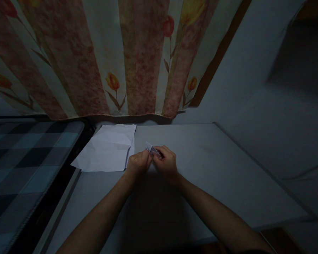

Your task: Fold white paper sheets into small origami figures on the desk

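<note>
A small piece of folded white paper (pixel 152 148), with pointed corners, is pinched between my two hands above the middle of the table. My left hand (pixel 139 162) grips its near left side, fingers curled in. On the right edge of the paper, my right hand (pixel 166 160) is closed, thumb and fingers pressed together. Both hands nearly touch each other, and they hide the lower part of the folds. Left of my left hand lie several loose sheets of white paper (pixel 106 150), creased and overlapping.
The pale table (pixel 206 176) ends at a wall on the right. A checked mattress (pixel 23 169) is at the left, with a dark gap before the table. A striped curtain with tulips (pixel 108 60) hangs at the back. The light is dim.
</note>
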Motion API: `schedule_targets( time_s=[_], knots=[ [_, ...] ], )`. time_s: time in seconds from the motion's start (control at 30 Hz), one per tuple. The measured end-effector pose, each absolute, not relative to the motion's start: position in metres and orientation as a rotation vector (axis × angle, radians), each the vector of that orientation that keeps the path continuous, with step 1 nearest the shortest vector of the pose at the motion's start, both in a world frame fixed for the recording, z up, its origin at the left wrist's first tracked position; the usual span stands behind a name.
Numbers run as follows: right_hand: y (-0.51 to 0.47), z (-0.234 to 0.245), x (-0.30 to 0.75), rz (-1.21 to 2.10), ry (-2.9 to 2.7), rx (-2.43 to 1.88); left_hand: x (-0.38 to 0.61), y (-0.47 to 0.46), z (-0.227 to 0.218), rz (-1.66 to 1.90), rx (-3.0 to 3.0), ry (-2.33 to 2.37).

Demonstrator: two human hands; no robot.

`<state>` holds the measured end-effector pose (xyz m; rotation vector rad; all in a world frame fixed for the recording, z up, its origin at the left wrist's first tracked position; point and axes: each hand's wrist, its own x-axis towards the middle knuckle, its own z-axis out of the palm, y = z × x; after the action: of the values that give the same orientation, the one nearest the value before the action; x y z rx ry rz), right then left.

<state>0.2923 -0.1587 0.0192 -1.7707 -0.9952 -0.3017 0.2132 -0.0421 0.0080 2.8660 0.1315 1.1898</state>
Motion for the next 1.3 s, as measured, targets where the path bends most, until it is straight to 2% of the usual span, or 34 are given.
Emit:
schedule_targets(
  time_s=[0.17, 0.43, 0.6, 0.7, 0.83, 1.07, 1.3],
  knots=[
    [-0.161, 0.022, 0.293, -0.321, -0.898, -1.728, 0.211, -0.039, 0.009, 1.273, 2.727, 0.281],
    [-0.161, 0.021, 0.295, -0.253, -1.044, -1.704, 0.208, -0.039, 0.013, 1.231, 2.734, 0.043],
    [-0.161, 0.015, 0.297, -0.470, -1.052, -1.771, 0.208, -0.039, 0.014, 1.201, 2.756, 0.029],
    [-0.160, 0.016, 0.295, -0.491, -0.959, -1.795, 0.208, -0.040, 0.012, 1.174, 2.735, 0.118],
    [-0.160, 0.017, 0.297, -0.278, -0.787, -1.763, 0.207, -0.040, 0.014, 1.089, 2.502, 0.304],
    [-0.164, 0.010, 0.319, 0.287, -0.685, -1.369, 0.208, -0.030, 0.025, 0.622, 1.703, 0.262],
    [-0.163, 0.009, 0.324, 0.377, -0.638, -1.328, 0.210, -0.029, 0.028, 0.491, 1.514, 0.304]
  ],
)
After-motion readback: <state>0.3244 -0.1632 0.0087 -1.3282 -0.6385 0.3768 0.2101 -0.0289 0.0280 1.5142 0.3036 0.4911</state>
